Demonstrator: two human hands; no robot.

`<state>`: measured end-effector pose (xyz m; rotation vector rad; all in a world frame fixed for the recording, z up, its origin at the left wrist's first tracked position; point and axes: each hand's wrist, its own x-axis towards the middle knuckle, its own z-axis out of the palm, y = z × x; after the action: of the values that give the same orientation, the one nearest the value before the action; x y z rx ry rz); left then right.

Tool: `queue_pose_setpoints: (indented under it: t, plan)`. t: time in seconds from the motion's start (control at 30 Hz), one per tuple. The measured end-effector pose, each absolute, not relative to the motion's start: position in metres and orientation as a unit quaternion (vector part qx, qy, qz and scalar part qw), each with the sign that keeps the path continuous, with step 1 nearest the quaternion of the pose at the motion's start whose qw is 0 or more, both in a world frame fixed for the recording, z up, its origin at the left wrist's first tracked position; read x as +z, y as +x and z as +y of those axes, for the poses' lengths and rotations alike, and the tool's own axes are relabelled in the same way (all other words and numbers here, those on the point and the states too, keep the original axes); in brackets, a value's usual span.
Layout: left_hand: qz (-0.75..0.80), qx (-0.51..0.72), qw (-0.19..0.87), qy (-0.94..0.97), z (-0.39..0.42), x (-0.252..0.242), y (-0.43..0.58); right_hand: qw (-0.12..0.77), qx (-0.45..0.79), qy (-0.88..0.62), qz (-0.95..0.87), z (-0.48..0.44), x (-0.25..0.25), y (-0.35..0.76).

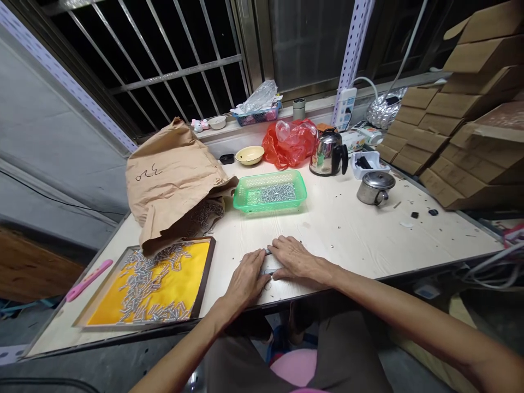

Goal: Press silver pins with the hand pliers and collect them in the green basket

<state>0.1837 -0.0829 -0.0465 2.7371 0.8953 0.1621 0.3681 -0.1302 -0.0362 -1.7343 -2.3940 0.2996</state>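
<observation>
Both my hands rest together on the pale wooden table (352, 229) near its front edge. My left hand (248, 277) and my right hand (295, 257) are closed around a few small grey metal pieces (268, 271) that show between the fingers. A green plastic basket (270, 190) holding several of the same small metal pieces stands behind the hands. To the left lies a yellow tray with a dark frame (161, 286), strewn with several metal pieces. A torn brown paper bag (174, 180) spills more pieces onto it.
A steel kettle (328, 153), a lidded steel mug (375, 188), a red plastic bag (289, 143) and a yellow bowl (249, 155) stand at the back. Cardboard boxes (462, 120) are stacked at the right. A pink tool (88, 279) lies at the left edge.
</observation>
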Motion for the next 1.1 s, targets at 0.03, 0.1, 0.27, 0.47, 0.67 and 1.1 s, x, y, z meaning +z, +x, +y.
queue_pose_setpoints:
  t: [0.03,0.1,0.27,0.47,0.67,1.1]
  plan:
    - [0.304,0.038,0.124,0.944,-0.081,-0.045,0.185,0.076,0.103,-0.586,-0.800,-0.131,-0.034,0.370]
    - [0.301,0.009,0.110,0.947,-0.078,-0.040,0.190,0.051,0.110,-0.604,-0.788,-0.134,-0.031,0.373]
    - [0.289,-0.034,0.100,0.951,-0.071,-0.027,0.205,0.017,0.117,-0.630,-0.768,-0.137,-0.026,0.378]
    - [0.264,-0.028,0.105,0.959,-0.064,-0.026,0.213,0.035,0.086,-0.609,-0.788,-0.136,-0.028,0.380]
    - [0.282,-0.027,0.103,0.953,-0.069,-0.030,0.214,0.046,0.100,-0.585,-0.803,-0.133,-0.036,0.380]
    - [0.280,0.139,0.096,0.945,-0.128,-0.067,0.195,0.098,0.129,-0.580,-0.798,-0.127,-0.036,0.402]
